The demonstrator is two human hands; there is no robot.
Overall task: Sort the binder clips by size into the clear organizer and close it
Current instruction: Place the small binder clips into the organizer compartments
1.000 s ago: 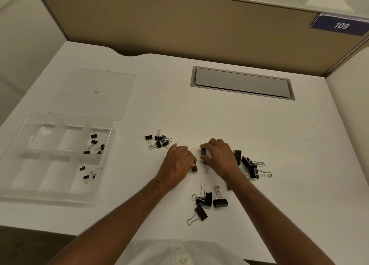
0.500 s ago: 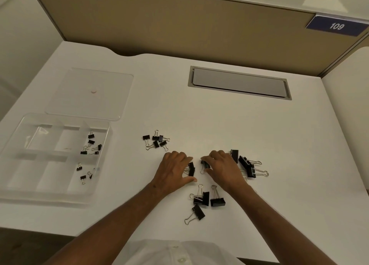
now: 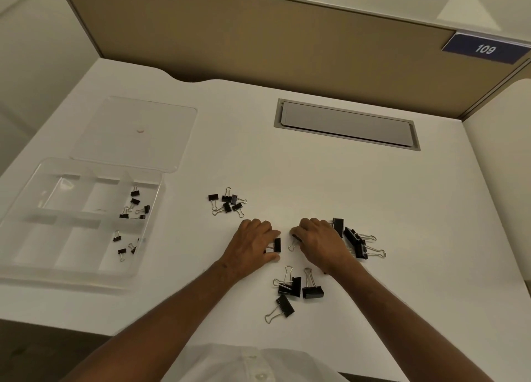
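Note:
The clear organizer (image 3: 43, 269) sits open at the left, with small black binder clips (image 3: 135, 206) in its right-hand compartments. Its flat lid (image 3: 135, 131) lies behind it. My left hand (image 3: 253, 243) rests on the desk, fingers closed on a medium black clip (image 3: 276, 245). My right hand (image 3: 321, 243) is beside it, fingers pinching another clip (image 3: 294, 239) whose wire handle shows below. A cluster of small clips (image 3: 227, 202) lies behind my left hand. Large clips (image 3: 355, 242) lie right of my right hand. More medium clips (image 3: 298, 288) lie near the front.
A grey cable hatch (image 3: 346, 124) is set into the white desk (image 3: 402, 209) at the back. A tan partition with a blue "109" sign (image 3: 485, 49) stands behind. The desk's front edge is close to my body.
Both hands have drawn a little apart and toward me, each dragging a clip. The camera view shifted slightly.

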